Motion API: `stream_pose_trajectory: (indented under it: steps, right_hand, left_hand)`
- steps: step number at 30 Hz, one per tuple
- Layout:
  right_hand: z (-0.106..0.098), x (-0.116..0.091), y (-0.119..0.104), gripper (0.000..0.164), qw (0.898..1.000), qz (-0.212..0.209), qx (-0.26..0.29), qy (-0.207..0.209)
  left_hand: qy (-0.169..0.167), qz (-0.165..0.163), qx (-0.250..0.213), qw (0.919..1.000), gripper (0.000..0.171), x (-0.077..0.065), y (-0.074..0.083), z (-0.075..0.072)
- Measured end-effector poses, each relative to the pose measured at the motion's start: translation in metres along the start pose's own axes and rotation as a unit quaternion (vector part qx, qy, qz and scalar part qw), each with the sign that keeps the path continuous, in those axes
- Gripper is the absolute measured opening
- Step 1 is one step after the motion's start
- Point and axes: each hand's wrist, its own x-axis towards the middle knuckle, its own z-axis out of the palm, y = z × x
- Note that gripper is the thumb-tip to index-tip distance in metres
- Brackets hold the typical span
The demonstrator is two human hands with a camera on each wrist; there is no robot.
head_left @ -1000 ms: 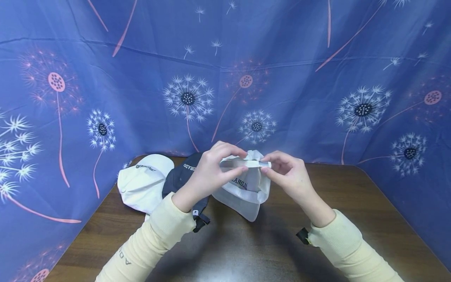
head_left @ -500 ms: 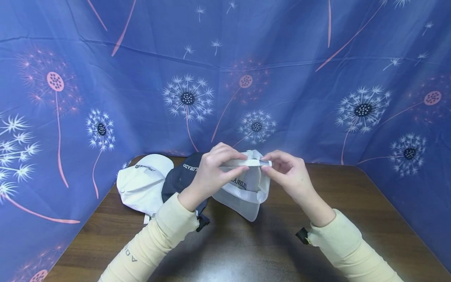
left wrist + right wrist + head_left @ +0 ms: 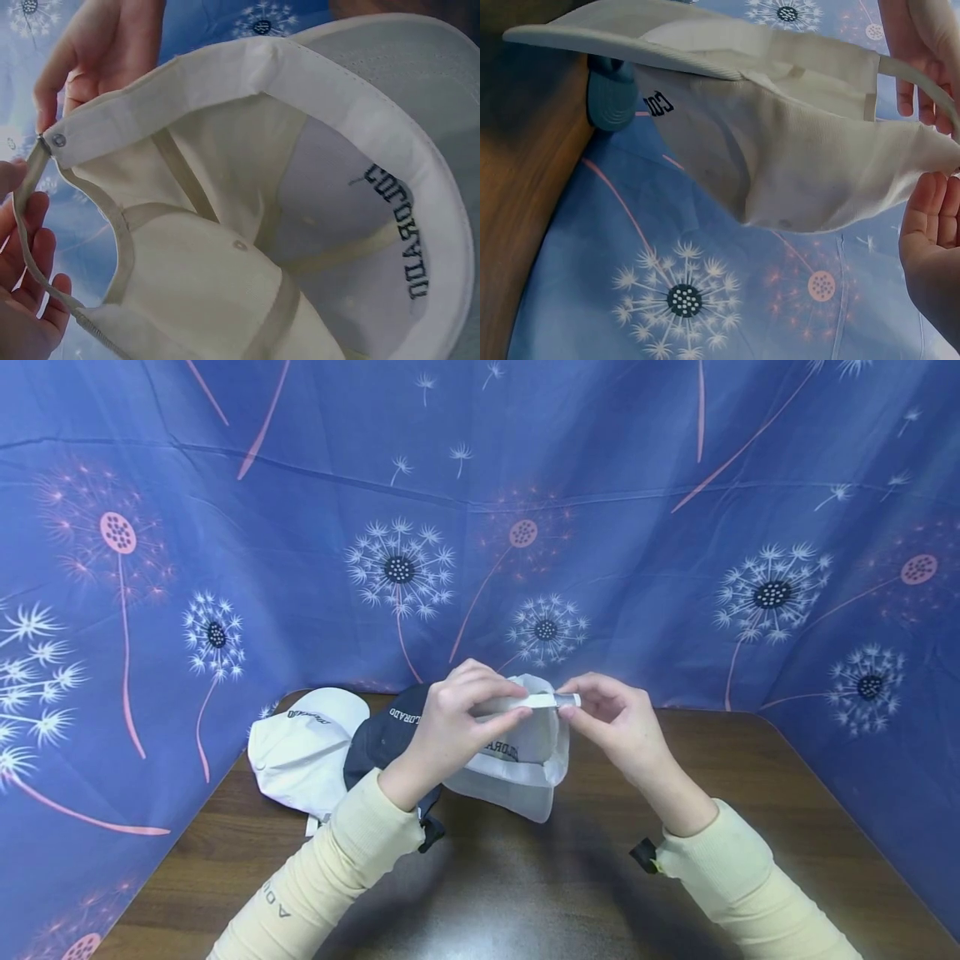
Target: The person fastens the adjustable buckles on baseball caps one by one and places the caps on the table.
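Both hands hold a white baseball cap (image 3: 517, 789) off the table by its back adjustment strap (image 3: 537, 701). My left hand (image 3: 457, 714) pinches the strap between thumb and fingers. At the strap's other end, my right hand (image 3: 618, 727) pinches the part with the grey buckle (image 3: 567, 700). From the left wrist view I look into the cap's crown (image 3: 202, 277); the strap bows outward past the left hand (image 3: 26, 277). Dark lettering (image 3: 405, 232) shows through the front. In the right wrist view the brim (image 3: 622, 45) points left, away from the hands.
Left of the held cap lie a dark cap (image 3: 382, 735) with white lettering and another white cap (image 3: 303, 747), partly overlapping. They rest on the brown wooden table (image 3: 510, 893). A blue dandelion-print cloth (image 3: 480, 568) hangs behind and at both sides.
My right hand has risen slightly, and the held cap has shifted a little up and left with it. My left hand stays on the strap, moved slightly. The other caps lie unmoved.
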Motion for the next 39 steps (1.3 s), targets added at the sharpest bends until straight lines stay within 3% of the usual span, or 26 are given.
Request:
stream_pose_trajectory:
  steps: [7,17,22,30,39]
  right_hand:
    - [-0.003,0.003,-0.003,0.017,1.000,0.001,0.002,-0.002]
    - [-0.006,0.007,-0.010,0.014,0.998,0.005,0.055,-0.008]
    - [-0.007,0.007,-0.012,0.014,0.998,0.017,0.064,-0.001]
    - [-0.006,0.007,-0.013,0.014,0.995,0.021,0.098,-0.026]
    - [-0.006,0.006,-0.012,0.014,0.995,0.021,0.098,-0.019]
  left_hand:
    - [-0.001,-0.011,0.004,0.9999,0.017,0.006,0.007,-0.003]
    - [-0.007,-0.030,0.003,0.9995,0.017,0.011,0.016,-0.002]
    - [-0.006,-0.029,0.007,0.9995,0.017,0.013,0.017,0.000]
    - [-0.005,-0.027,-0.002,0.9996,0.017,0.014,0.018,0.005]
    - [-0.001,-0.040,-0.007,0.9992,0.018,0.013,0.019,0.006]
